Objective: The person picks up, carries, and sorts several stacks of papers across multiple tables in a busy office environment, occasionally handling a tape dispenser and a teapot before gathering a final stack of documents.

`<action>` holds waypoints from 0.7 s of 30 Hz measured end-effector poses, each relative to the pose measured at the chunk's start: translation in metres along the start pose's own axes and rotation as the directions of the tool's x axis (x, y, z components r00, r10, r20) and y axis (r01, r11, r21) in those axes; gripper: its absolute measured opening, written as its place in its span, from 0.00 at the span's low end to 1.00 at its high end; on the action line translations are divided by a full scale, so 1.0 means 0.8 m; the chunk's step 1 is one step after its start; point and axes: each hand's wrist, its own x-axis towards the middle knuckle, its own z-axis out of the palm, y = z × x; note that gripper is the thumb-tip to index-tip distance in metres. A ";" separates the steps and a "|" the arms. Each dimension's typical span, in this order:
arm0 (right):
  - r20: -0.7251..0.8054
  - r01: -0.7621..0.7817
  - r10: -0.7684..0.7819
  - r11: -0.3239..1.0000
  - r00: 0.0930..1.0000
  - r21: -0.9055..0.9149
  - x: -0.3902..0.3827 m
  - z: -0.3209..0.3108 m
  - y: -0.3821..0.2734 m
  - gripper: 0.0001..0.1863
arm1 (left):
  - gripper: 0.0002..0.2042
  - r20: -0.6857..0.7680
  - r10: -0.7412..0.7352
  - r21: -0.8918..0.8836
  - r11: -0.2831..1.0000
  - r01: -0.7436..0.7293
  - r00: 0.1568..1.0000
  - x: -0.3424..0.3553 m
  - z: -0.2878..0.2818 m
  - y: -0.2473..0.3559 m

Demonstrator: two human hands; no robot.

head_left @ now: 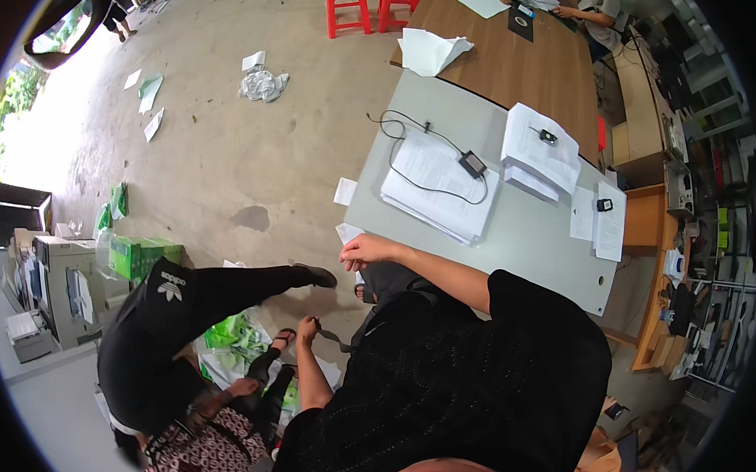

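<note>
My left hand [308,330] is closed on a grey strap [338,341] hanging low beside my dark trousers. My right hand [360,252] is raised at the near left corner of the grey table [374,183], its fingers loosely curved and apart, holding nothing that shows. On that table lie stacks of printed paper [434,204], a black adapter [472,164] with a long cable, and small black devices [547,136] on the papers at the right.
Co-workers [176,338] are close at my lower left, by green packages [147,256] and printers [68,283]. Another person [600,15] works at the wooden table [505,66]. Red stools [348,9] stand behind. Loose paper [263,86] lies on the floor; shelving [726,288] lines the right.
</note>
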 end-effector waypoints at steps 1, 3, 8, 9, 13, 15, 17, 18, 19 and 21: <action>-0.028 -0.011 0.012 0.999 1.000 0.038 0.015 -0.005 -0.008 0.16 | 0.16 -0.004 0.005 0.012 1.000 -0.005 1.000 0.018 -0.021 0.022; -0.065 -0.012 0.015 0.999 0.998 0.047 0.042 -0.019 -0.022 0.17 | 0.18 0.055 0.013 0.356 0.934 -0.032 0.998 0.064 -0.062 0.068; -0.217 -0.008 0.054 0.978 0.975 0.209 0.118 -0.074 -0.045 0.20 | 0.20 0.159 0.407 0.460 0.776 -0.432 0.900 0.140 -0.119 0.259; -0.239 0.010 0.043 0.976 0.970 0.218 0.140 -0.098 -0.047 0.20 | 0.21 0.157 0.403 0.404 0.807 -0.431 0.902 0.149 -0.131 0.311; -0.331 0.059 0.059 0.940 0.942 0.337 0.225 -0.161 -0.072 0.21 | 0.21 0.259 0.497 0.573 0.611 -0.546 0.828 0.201 -0.208 0.432; -0.530 0.219 -0.056 0.943 0.846 0.250 0.264 -0.193 -0.099 0.20 | 0.21 0.335 0.480 0.650 0.504 -0.568 0.811 0.235 -0.264 0.480; -0.592 0.253 -0.025 0.918 0.806 0.306 0.256 -0.210 -0.158 0.20 | 0.20 0.340 0.444 0.684 0.488 -0.543 0.829 0.280 -0.309 0.522; -0.617 0.285 -0.032 0.905 0.786 0.316 0.253 -0.219 -0.174 0.20 | 0.19 0.306 0.500 0.701 0.458 -0.547 0.810 0.303 -0.326 0.546; -0.642 0.323 -0.048 0.891 0.765 0.318 0.253 -0.230 -0.187 0.19 | 0.19 0.239 0.560 0.653 0.512 -0.558 0.793 0.324 -0.339 0.569; -0.670 0.355 -0.086 0.893 0.737 0.276 0.261 -0.256 -0.217 0.20 | 0.18 0.091 0.544 0.582 0.650 -0.488 0.834 0.386 -0.388 0.605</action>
